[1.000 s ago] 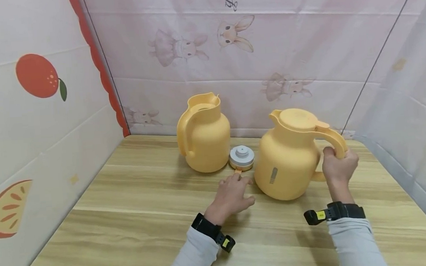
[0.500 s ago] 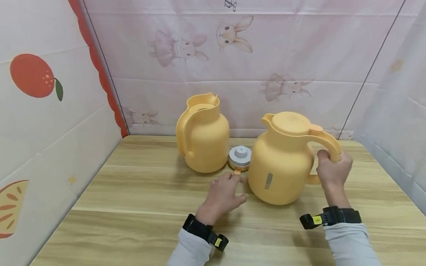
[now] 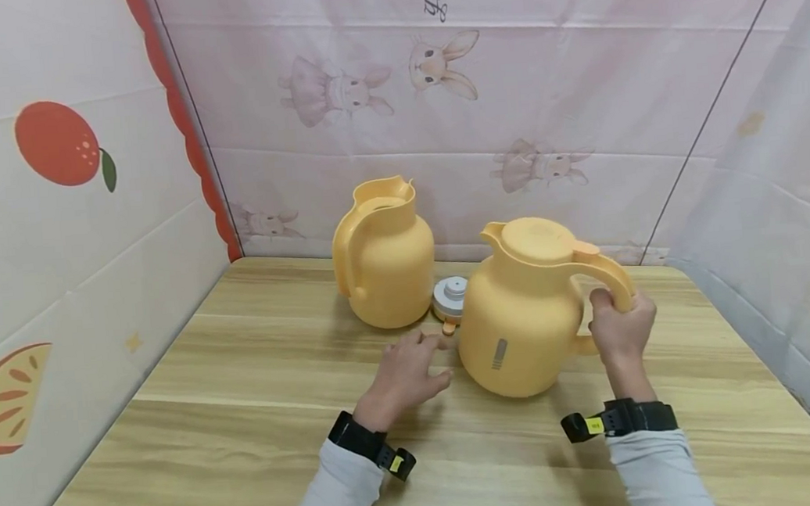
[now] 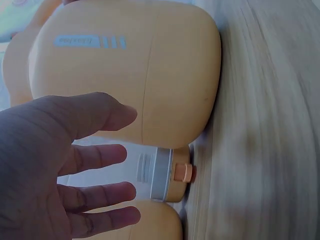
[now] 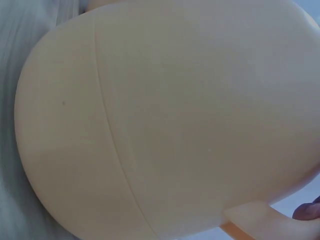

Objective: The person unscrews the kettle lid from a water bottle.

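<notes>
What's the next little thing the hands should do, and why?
I'd guess the left hand should pick up the loose lid. That hand holds nothing and is close to the lid, which lies grey side up, and the open jug has no lid on. The right hand is busy gripping the handle of the lidded jug.

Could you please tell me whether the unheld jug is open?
Open: nothing caps the unheld jug; a loose lid lies beside it.
</notes>
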Tool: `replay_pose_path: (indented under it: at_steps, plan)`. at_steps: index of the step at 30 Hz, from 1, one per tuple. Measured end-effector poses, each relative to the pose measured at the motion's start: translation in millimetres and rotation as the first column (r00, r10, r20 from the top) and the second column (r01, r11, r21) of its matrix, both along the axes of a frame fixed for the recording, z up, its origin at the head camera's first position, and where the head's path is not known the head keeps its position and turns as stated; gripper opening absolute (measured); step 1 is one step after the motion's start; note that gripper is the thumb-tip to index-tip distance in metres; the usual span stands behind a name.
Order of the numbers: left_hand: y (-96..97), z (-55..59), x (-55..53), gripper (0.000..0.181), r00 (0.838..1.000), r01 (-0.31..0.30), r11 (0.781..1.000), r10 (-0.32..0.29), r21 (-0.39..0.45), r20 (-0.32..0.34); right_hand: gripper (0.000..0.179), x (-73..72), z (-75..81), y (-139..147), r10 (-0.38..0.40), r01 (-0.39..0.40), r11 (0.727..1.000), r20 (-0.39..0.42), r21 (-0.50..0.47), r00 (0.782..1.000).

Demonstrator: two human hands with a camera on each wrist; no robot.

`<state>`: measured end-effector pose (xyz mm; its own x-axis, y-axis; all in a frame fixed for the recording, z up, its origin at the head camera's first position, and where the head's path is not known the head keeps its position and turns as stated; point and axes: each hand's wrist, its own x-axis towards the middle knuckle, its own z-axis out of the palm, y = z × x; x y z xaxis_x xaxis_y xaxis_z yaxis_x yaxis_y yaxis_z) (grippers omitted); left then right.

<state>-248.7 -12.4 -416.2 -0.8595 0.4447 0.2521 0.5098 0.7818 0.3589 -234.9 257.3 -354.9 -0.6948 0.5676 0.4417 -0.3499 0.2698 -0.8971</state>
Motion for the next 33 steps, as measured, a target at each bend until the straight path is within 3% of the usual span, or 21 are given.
replay_pose_path:
  at_steps: [6, 13, 33]
  plan:
    - [-12.4, -1.5, 0.5, 0.040, 1.000, -0.011, 1.000, 0.011, 0.010, 0.024, 0.026, -9.5, -13.7, 3.8, 0.003, -0.003, 1.000, 0.025, -0.001, 1.000]
    - [-23.0, -5.7, 2.2, 0.038, 1.000, -0.006, 1.000, 0.006, 0.013, -0.019, 0.028, -7.3, -13.9, -7.5, 0.034, -0.034, 0.999, 0.008, -0.027, 0.999]
    - [-46.5, -6.1, 6.6, 0.038, 0.999, -0.034, 0.999, 0.034, 0.001, 0.003, 0.026, -5.2, -17.0, -25.7, 0.120, -0.119, 0.992, 0.019, -0.040, 0.993]
